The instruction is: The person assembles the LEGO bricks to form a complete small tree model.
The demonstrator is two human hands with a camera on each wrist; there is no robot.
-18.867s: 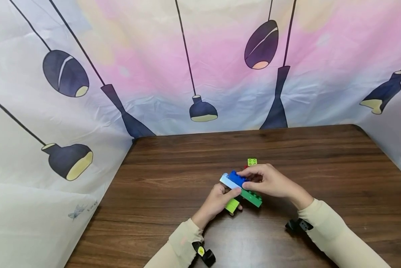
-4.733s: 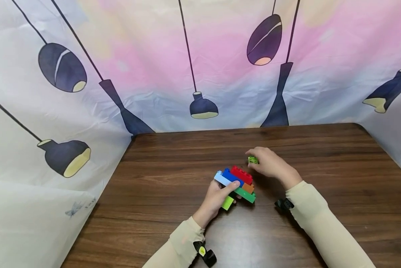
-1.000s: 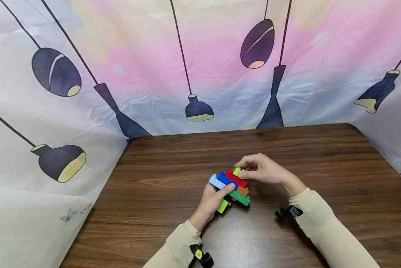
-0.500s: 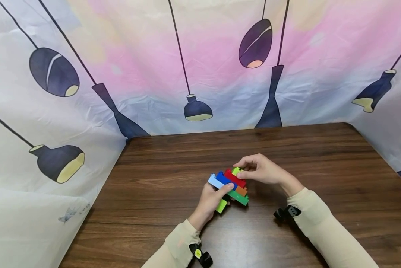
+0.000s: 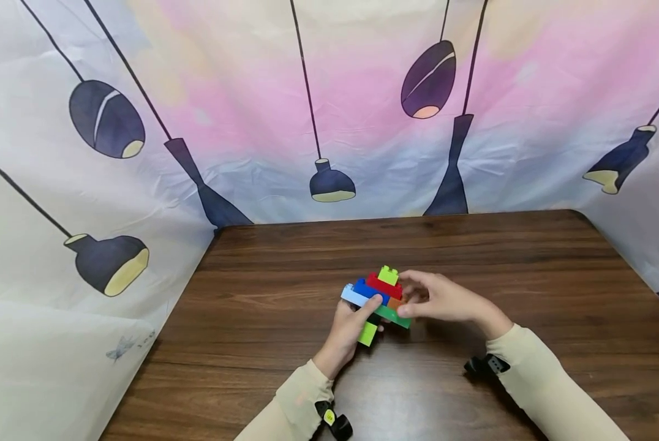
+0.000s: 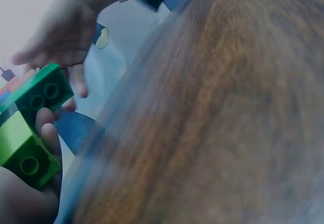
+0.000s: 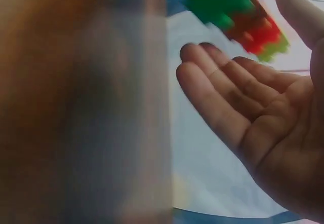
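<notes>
My left hand (image 5: 343, 334) grips a stepped build of toy building bricks, thumb on its front face. Its lower row joins a light blue brick (image 5: 353, 296) and a green brick (image 5: 393, 316). Above lie a blue brick (image 5: 365, 290) and an orange brick (image 5: 394, 304), then a red brick (image 5: 383, 285), with a lime brick (image 5: 387, 275) on top. Another lime brick (image 5: 367, 334) sticks out below, under a black part. My right hand (image 5: 445, 300) is at the build's right side; the right wrist view shows its fingers (image 7: 217, 102) loosely extended, holding nothing.
Both hands are over the middle of a dark wooden table (image 5: 285, 263). A fabric backdrop (image 5: 241, 122) printed with hanging lamps rises along its back and left edges. Black cameras are strapped to both wrists.
The lime brick, earlier on the table by my right hand, now sits on the red one. In the last half second my right hand has let go of it and moved down to the right.
</notes>
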